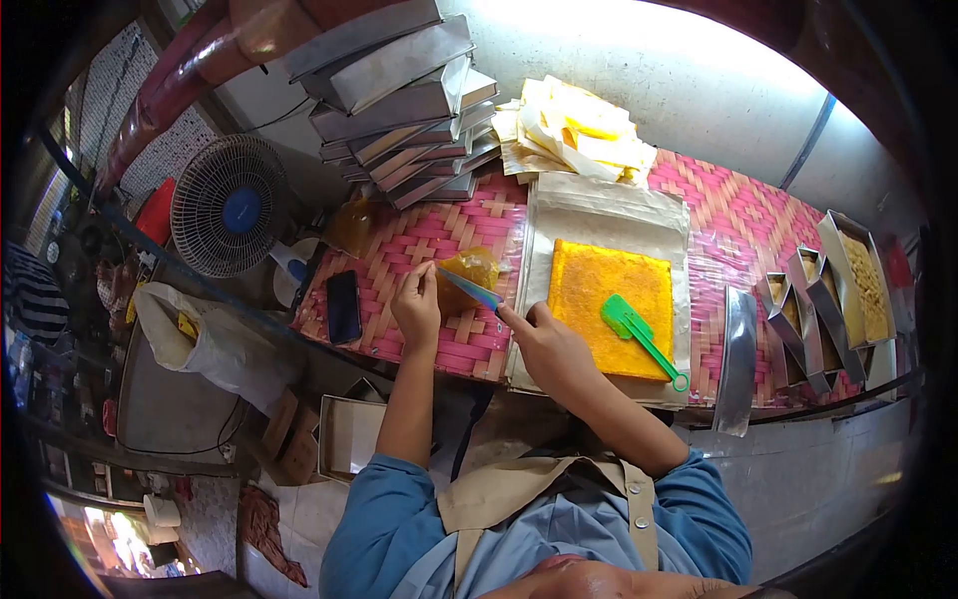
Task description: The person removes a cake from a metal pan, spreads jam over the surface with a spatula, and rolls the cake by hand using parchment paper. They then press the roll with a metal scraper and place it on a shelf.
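My right hand [557, 351] is closed around the handle end of a knife with a shiny, rainbow-tinted blade [473, 288]. The blade points left and away from me. My left hand [416, 303] has its fingers pinched together right at the blade's tip; whether they grip the tip or something small is too fine to tell. Beneath the blade lies a clear plastic bag [469, 268] with amber-brown content. To the right of my right hand, a square yellow cake [584, 280] rests on paper sheets [609, 205], with a green spatula [639, 334] lying on it.
On the pink woven-pattern table [399, 245] lies a phone [343, 307]. Metal tins [399, 110] are stacked behind, beside yellow-stained papers [579, 125]. At right stand a metal strip [735, 349] and crumb-filled tins [858, 280]. A fan [230, 205] stands left.
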`<action>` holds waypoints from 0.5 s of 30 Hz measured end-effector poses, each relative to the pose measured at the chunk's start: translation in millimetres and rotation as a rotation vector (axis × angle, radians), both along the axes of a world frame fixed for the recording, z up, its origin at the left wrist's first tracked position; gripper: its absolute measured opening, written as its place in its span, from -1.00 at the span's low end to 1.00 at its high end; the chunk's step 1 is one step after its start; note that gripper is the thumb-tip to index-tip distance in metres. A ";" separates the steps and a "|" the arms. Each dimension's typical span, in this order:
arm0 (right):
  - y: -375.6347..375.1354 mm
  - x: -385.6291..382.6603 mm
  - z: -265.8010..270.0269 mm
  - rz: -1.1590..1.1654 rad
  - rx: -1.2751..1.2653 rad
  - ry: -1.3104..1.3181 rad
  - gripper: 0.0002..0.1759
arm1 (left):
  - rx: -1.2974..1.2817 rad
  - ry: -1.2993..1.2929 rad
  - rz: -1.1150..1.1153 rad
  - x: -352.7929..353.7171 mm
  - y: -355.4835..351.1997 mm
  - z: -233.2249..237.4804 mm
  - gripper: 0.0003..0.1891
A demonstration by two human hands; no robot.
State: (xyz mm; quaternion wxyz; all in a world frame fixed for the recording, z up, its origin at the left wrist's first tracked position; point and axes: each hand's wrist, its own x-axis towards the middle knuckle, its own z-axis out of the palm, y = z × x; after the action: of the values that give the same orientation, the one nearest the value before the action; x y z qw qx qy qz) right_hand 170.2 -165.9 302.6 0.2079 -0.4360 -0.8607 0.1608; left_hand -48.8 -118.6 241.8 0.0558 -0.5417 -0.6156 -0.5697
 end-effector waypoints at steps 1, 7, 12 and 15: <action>-0.4 -1.3 0.9 0.002 0.005 -0.021 -0.46 | 0.021 0.074 0.009 0.5 -0.7 1.5 -0.90; 11.3 -27.5 -11.8 0.060 0.178 0.056 -0.41 | 0.029 0.298 0.057 8.7 -6.6 2.8 -0.91; 37.9 -54.8 -12.4 0.071 0.183 0.018 -0.40 | 0.104 0.198 0.050 16.1 -10.8 -0.4 -0.92; 48.0 -53.3 -10.3 0.104 0.302 -0.040 -0.43 | 0.067 0.173 0.042 13.6 -11.5 -2.7 -0.91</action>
State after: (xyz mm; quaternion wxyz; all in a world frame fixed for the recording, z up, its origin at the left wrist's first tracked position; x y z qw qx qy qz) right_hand 116.9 -117.9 292.3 0.2453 -0.3577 -0.9005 0.0312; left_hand -35.2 -130.1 239.2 0.1386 -0.5736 -0.6003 -0.5399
